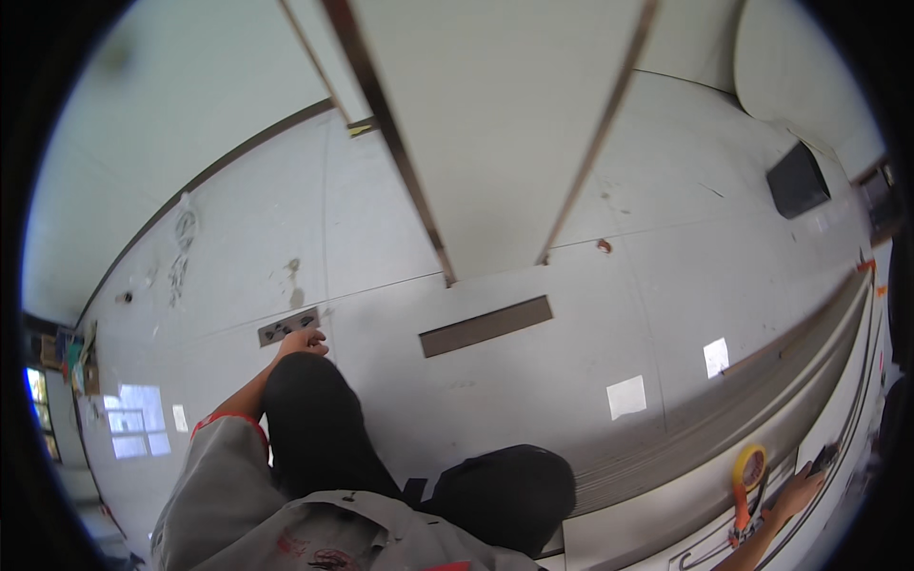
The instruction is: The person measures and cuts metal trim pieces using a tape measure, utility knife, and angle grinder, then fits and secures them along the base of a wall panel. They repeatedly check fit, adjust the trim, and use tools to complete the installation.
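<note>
My left hand is in front of my left knee, with its fingers curled. Whatever it may hold is hidden. Just beyond it, a short brown strip lies on the floor with several small black pieces on it. My right hand reaches far out to the right over pale panels, its fingers at a small black object and seemingly closed on it. Beside that hand are a roll of yellow tape and an orange-handled tool.
A longer brown strip lies ahead of my knees. Beyond it, a tall white panel with brown edges stands on the glossy floor. Stacked long boards run along the right. A dark box-like object sits at the far right.
</note>
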Action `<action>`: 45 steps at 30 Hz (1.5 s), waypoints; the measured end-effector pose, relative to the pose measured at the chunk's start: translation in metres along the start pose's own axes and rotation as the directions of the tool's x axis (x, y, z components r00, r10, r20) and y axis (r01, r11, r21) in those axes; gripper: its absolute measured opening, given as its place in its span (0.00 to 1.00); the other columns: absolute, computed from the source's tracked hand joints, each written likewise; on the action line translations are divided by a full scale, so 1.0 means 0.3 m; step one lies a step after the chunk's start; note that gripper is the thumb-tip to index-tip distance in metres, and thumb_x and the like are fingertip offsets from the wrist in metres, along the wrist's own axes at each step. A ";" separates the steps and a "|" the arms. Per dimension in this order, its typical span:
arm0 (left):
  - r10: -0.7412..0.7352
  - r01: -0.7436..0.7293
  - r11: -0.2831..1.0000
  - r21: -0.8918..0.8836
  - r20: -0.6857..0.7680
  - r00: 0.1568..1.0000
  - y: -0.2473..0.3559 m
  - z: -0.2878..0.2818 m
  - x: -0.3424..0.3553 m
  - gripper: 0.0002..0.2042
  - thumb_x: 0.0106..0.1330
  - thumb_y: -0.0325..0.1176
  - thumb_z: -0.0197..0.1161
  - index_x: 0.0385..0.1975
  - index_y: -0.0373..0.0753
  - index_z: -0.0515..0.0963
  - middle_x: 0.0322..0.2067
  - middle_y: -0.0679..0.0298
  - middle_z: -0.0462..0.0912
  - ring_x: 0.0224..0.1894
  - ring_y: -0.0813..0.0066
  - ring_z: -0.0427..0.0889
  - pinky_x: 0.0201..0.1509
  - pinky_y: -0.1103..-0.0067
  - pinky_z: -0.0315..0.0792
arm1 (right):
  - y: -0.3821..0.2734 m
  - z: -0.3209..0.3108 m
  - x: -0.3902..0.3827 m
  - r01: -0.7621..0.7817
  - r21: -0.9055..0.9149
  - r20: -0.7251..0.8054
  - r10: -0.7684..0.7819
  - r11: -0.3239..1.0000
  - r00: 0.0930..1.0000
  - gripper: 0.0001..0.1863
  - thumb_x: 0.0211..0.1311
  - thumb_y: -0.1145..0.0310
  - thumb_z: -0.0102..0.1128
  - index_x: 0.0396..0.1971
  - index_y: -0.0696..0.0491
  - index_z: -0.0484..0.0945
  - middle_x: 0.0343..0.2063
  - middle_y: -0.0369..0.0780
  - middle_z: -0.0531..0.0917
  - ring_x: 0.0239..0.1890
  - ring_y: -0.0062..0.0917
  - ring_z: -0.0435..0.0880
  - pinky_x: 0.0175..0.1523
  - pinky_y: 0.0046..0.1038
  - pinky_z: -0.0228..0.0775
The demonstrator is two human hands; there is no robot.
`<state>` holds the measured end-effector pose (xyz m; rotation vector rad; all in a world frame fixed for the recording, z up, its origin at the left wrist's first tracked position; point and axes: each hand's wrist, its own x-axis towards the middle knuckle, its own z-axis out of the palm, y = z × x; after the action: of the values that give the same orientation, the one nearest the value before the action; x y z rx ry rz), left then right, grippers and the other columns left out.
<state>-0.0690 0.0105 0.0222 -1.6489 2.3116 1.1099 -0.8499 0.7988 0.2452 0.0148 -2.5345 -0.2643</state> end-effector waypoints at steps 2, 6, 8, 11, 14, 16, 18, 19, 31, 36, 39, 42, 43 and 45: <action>-0.085 0.086 0.996 0.007 -0.028 0.996 -0.187 -0.013 -0.052 0.22 0.55 0.39 0.72 0.47 0.31 0.84 0.37 0.51 0.89 0.40 0.58 0.89 0.47 0.68 0.81 | -0.310 -0.118 -0.022 0.219 0.123 -0.136 -0.202 0.968 0.970 0.29 0.78 0.57 0.53 0.70 0.58 0.65 0.68 0.52 0.71 0.68 0.46 0.72 0.65 0.38 0.69; -0.175 0.216 0.964 0.153 -0.241 0.955 -0.344 0.018 -0.013 0.20 0.50 0.37 0.71 0.43 0.34 0.86 0.39 0.51 0.89 0.45 0.54 0.88 0.52 0.64 0.80 | -0.588 -0.124 -0.163 0.085 0.675 0.028 -0.140 0.733 0.990 0.26 0.76 0.67 0.55 0.70 0.57 0.66 0.62 0.49 0.77 0.57 0.40 0.82 0.58 0.36 0.76; -0.344 0.348 0.936 -0.042 -0.306 0.888 -0.443 -0.067 -0.145 0.22 0.49 0.36 0.72 0.46 0.36 0.85 0.39 0.54 0.89 0.45 0.53 0.87 0.53 0.63 0.80 | -0.983 -0.463 -0.445 0.360 0.553 0.022 -0.445 0.751 0.895 0.21 0.67 0.60 0.69 0.55 0.54 0.80 0.42 0.48 0.88 0.39 0.46 0.87 0.44 0.40 0.79; -0.450 0.490 0.872 0.006 -0.386 0.806 -0.618 -0.168 -0.163 0.28 0.50 0.36 0.75 0.53 0.37 0.81 0.45 0.57 0.87 0.51 0.57 0.85 0.55 0.66 0.79 | -1.218 -0.489 -0.648 0.507 0.487 0.138 -0.636 0.711 0.759 0.26 0.71 0.59 0.63 0.63 0.57 0.74 0.49 0.51 0.85 0.49 0.42 0.86 0.53 0.41 0.79; -0.299 0.374 0.922 0.100 -0.433 0.851 -0.700 -0.246 -0.103 0.35 0.50 0.33 0.77 0.62 0.39 0.74 0.57 0.57 0.81 0.61 0.57 0.78 0.61 0.67 0.76 | -1.334 -0.368 -0.823 0.379 0.668 0.249 -0.672 0.640 0.697 0.26 0.72 0.71 0.59 0.68 0.57 0.69 0.59 0.50 0.80 0.49 0.34 0.86 0.50 0.31 0.80; -0.219 0.289 0.945 0.151 -0.364 0.905 -0.744 -0.294 -0.095 0.39 0.49 0.32 0.78 0.66 0.41 0.70 0.62 0.57 0.75 0.66 0.57 0.72 0.65 0.67 0.73 | -1.430 -0.410 -0.944 0.410 0.715 0.262 -0.761 0.566 0.594 0.27 0.69 0.75 0.60 0.68 0.58 0.69 0.57 0.49 0.81 0.45 0.34 0.86 0.43 0.33 0.81; -0.137 0.194 0.961 0.197 -0.269 0.953 -0.778 -0.310 -0.038 0.43 0.49 0.32 0.79 0.69 0.42 0.67 0.66 0.58 0.71 0.69 0.57 0.68 0.68 0.66 0.72 | -1.482 -0.467 -1.021 0.415 0.734 0.299 -0.805 0.537 0.512 0.28 0.66 0.77 0.61 0.67 0.59 0.69 0.55 0.49 0.81 0.42 0.33 0.87 0.40 0.34 0.82; -0.103 0.149 0.964 0.220 -0.206 0.973 -0.801 -0.308 0.005 0.44 0.48 0.32 0.79 0.69 0.42 0.67 0.67 0.58 0.70 0.70 0.57 0.67 0.69 0.66 0.71 | -1.483 -0.481 -1.058 0.409 0.733 0.333 -0.811 0.543 0.480 0.29 0.65 0.77 0.62 0.66 0.59 0.70 0.54 0.49 0.82 0.41 0.33 0.87 0.40 0.34 0.82; 0.201 -0.214 0.915 0.341 0.073 0.977 -0.948 -0.378 0.152 0.31 0.49 0.35 0.78 0.55 0.39 0.74 0.56 0.57 0.74 0.63 0.56 0.73 0.63 0.65 0.74 | -1.645 -0.690 -1.264 0.191 0.655 0.720 -0.681 0.731 0.135 0.30 0.61 0.64 0.67 0.62 0.59 0.72 0.44 0.51 0.87 0.45 0.37 0.89 0.49 0.36 0.81; 0.252 -0.284 0.905 0.318 0.138 0.958 -0.978 -0.413 0.165 0.31 0.50 0.36 0.76 0.56 0.37 0.75 0.55 0.56 0.75 0.61 0.55 0.74 0.63 0.66 0.74 | -1.793 -0.799 -1.218 0.485 0.694 0.636 -0.769 0.532 -0.068 0.25 0.58 0.66 0.71 0.55 0.57 0.80 0.41 0.48 0.89 0.37 0.35 0.90 0.45 0.33 0.81; 0.233 -0.272 0.917 0.293 0.161 0.959 -0.977 -0.435 0.176 0.30 0.50 0.36 0.76 0.56 0.38 0.76 0.56 0.56 0.75 0.60 0.55 0.75 0.64 0.66 0.74 | -2.069 -0.895 -1.238 0.511 0.738 0.566 -0.817 0.442 -0.111 0.19 0.58 0.66 0.71 0.48 0.57 0.83 0.38 0.48 0.88 0.33 0.36 0.89 0.42 0.33 0.80; 0.245 -0.277 0.931 0.238 0.156 0.957 -0.985 -0.446 0.174 0.30 0.50 0.36 0.75 0.55 0.38 0.76 0.55 0.56 0.76 0.61 0.55 0.75 0.64 0.66 0.74 | -2.412 -1.038 -1.492 0.401 0.895 0.279 -0.946 0.193 -0.165 0.14 0.62 0.67 0.68 0.46 0.56 0.83 0.36 0.46 0.87 0.38 0.36 0.88 0.46 0.32 0.79; 0.235 -0.268 0.937 0.223 0.165 0.958 -0.984 -0.452 0.170 0.30 0.50 0.36 0.75 0.56 0.38 0.76 0.55 0.56 0.76 0.61 0.55 0.75 0.64 0.66 0.74 | -2.504 -1.068 -1.609 0.327 0.924 0.261 -0.951 0.196 -0.166 0.15 0.63 0.67 0.68 0.47 0.56 0.82 0.38 0.45 0.87 0.39 0.37 0.88 0.47 0.33 0.79; 0.218 -0.252 0.948 0.195 0.178 0.960 -0.974 -0.466 0.171 0.30 0.51 0.36 0.75 0.57 0.38 0.76 0.55 0.55 0.77 0.60 0.55 0.75 0.64 0.66 0.73 | -2.602 -1.016 -1.859 0.251 0.967 0.084 -0.986 0.045 -0.147 0.17 0.62 0.68 0.69 0.50 0.54 0.80 0.41 0.44 0.87 0.42 0.35 0.87 0.49 0.33 0.79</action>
<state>0.2040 -0.1581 -0.0455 -1.1925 2.4719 0.9434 -0.2548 0.0153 0.0326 2.5779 -2.8642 0.5578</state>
